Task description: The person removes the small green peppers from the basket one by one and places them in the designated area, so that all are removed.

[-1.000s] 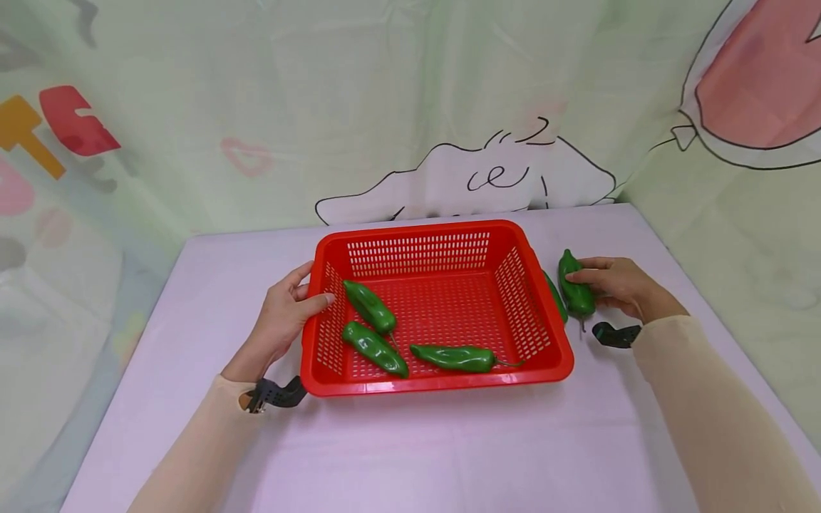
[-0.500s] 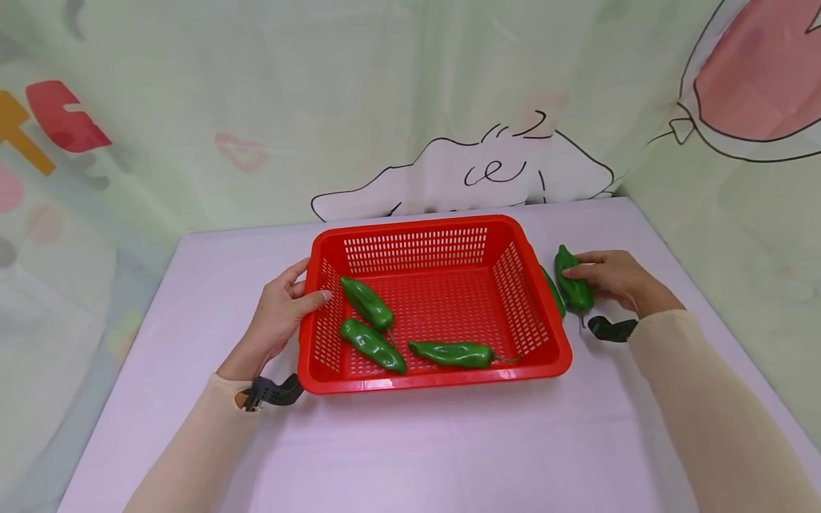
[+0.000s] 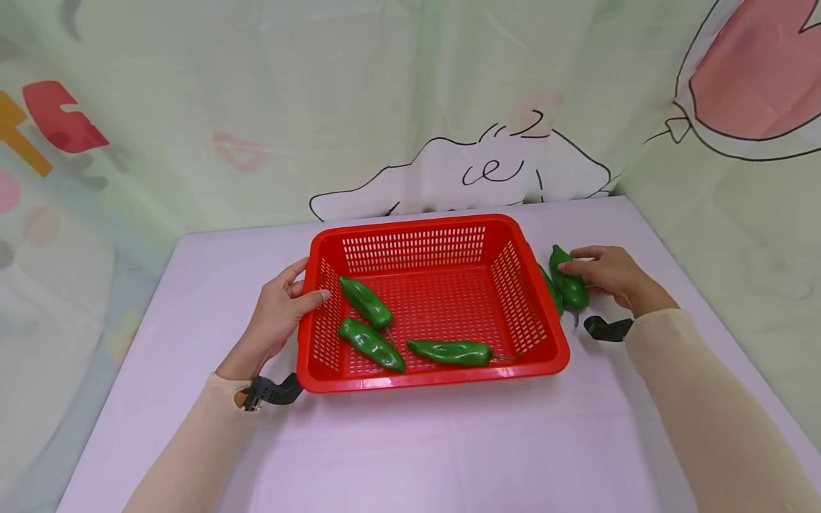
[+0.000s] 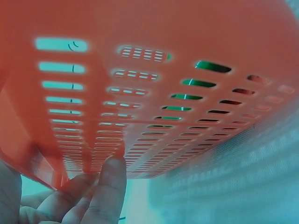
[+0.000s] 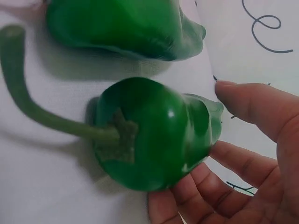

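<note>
My left hand [image 3: 276,313] grips the left rim of a red plastic basket [image 3: 417,381], thumb over the rim and fingers outside. In the left wrist view my fingers [image 4: 107,186] lie against the slotted wall. Three green chili peppers lie inside the basket: one upper left [image 3: 367,303], one below it [image 3: 372,345], and one along the near side [image 3: 452,353]. To the right of the basket, my right hand [image 3: 609,278] holds another green pepper [image 3: 569,285], with thumb across its top and fingers along its right side. Its stem points toward the wrist camera.
Another green pepper [image 5: 117,25] lies between the held one and the basket, partly hidden by the rim in the head view. A pale cloth covers the table [image 3: 410,449]. Printed curtains [image 3: 359,92] hang at the back and sides.
My right hand and the pepper in it have shifted slightly left, closer to the pepper beside the basket. The left hand keeps its place on the basket; the head view has drifted a little.
</note>
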The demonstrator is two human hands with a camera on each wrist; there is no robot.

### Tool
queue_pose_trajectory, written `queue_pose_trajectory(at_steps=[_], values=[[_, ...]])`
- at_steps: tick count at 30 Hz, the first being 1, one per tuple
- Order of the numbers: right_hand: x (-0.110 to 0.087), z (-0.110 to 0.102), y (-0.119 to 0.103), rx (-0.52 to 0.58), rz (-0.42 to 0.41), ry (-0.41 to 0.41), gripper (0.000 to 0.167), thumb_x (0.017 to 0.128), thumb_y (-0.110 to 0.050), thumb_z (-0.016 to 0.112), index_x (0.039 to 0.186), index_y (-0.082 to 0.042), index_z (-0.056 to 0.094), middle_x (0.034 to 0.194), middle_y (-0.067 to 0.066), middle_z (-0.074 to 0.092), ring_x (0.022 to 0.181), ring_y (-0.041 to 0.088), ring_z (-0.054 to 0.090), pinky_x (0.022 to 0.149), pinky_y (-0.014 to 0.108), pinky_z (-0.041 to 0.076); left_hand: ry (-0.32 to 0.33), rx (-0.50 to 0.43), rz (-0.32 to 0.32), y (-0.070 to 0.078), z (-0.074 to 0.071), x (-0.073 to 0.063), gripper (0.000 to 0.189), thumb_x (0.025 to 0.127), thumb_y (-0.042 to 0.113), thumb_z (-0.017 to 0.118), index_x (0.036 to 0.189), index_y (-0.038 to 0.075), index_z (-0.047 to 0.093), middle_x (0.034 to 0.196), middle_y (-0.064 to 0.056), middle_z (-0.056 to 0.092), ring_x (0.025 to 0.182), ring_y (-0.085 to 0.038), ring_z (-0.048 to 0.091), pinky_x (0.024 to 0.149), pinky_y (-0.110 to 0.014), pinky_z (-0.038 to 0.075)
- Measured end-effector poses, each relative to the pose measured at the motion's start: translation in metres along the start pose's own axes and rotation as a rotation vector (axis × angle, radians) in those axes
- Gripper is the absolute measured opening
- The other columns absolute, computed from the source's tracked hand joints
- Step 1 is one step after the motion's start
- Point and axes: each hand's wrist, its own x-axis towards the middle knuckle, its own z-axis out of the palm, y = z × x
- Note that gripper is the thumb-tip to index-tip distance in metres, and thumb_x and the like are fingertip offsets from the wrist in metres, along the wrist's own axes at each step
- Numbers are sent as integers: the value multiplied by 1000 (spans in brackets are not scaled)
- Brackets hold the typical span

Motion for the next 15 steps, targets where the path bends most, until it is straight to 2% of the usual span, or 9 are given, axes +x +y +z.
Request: queue_pose_trajectory(at_steps=[3, 7, 12, 15], values=[[-5, 2, -4, 0, -26, 27, 85, 105, -50, 53, 162, 5, 24, 157, 37, 33, 133, 48, 45, 109, 52, 52, 3, 1, -5, 0, 0, -1, 77, 100, 13, 69, 166, 15, 28, 137, -23, 65, 110, -37, 74, 79, -41, 65], [-16, 3, -14, 11, -57, 90, 84, 105, -54, 48, 161, 4, 26, 156, 35, 36, 135, 50, 44, 112, 60, 47, 5, 0, -10, 1, 1, -1, 77, 100, 13, 69, 166, 15, 29, 137, -22, 66, 110, -37, 74, 78, -41, 65], [-30, -2, -31, 23, -72, 159, 89, 102, -61, 49, 162, 1, 28, 157, 34, 34, 136, 52, 41, 110, 62, 47, 5, 0, -3, 1, 1, 0, 76, 100, 13, 68, 166, 15, 29, 137, -22, 66, 110, -37, 74, 78, -41, 65], [-36, -3, -43, 27, -94, 166, 91, 101, -64, 50, 162, 0, 28, 158, 33, 34, 136, 51, 41, 110, 62, 48, 9, 5, -6, 2, 1, -1, 76, 100, 13, 68, 166, 15, 29, 137, -22, 65, 110, -37, 74, 78, -42, 65]])
